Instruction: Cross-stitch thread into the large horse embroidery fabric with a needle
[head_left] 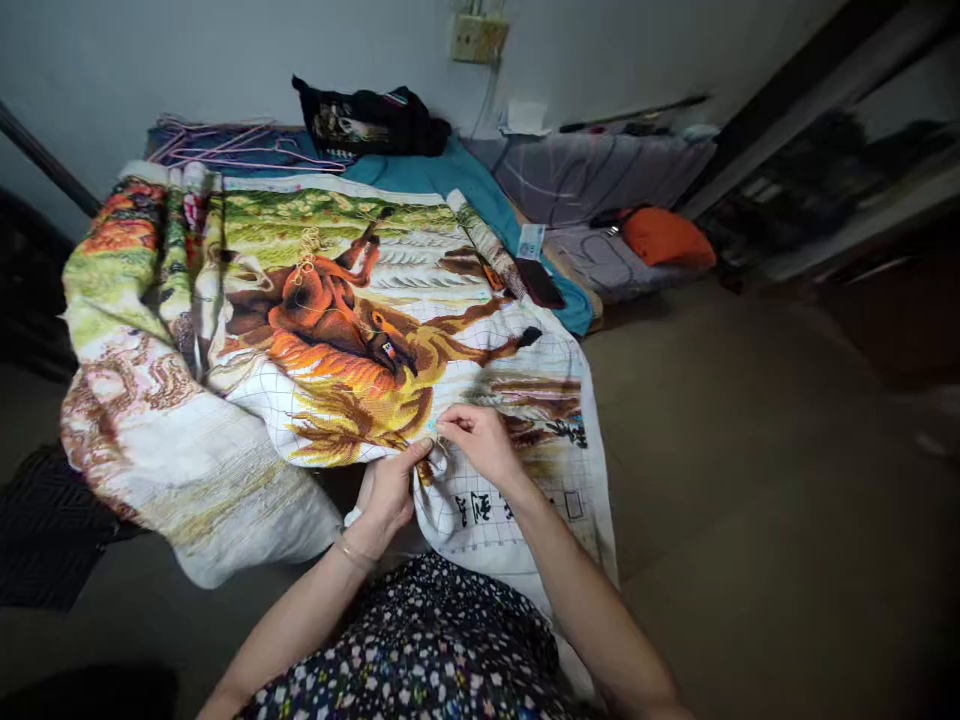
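Observation:
A large cross-stitch cloth with a brown and orange horse picture and a printed grid spreads over the table and hangs toward my lap. My left hand grips the cloth's near edge, its thumb on top and its fingers hidden underneath. Just right of that thumb, my right hand is closed in a pinch close to the cloth's surface. What sits between those fingertips is too small to make out. A loose bundle of yellow thread lies on the horse picture.
Rolled parts of the cloth bulge at the left. Behind lie pink hangers, a black bag and a teal cloth. A dark phone rests at the right edge, with an orange item beyond.

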